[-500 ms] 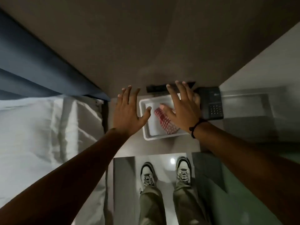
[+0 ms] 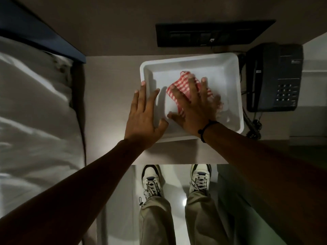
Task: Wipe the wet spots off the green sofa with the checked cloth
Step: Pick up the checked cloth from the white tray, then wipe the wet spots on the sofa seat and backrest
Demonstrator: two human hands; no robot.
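While lying pale at far left, bed point(image 2: 35, 112) now filling more of the view than half a second ago. Left hand point(image 2: 144, 117) spreading wide, flat over rim of white tray point(image 2: 228, 71), having shifted onto it. Right hand point(image 2: 194, 106) pressing down, fingers splayed, on red checked cloth point(image 2: 178, 85) inside tray, now touching it. Dark telephone point(image 2: 273, 76) sitting just beside on surface point(image 2: 109, 103).
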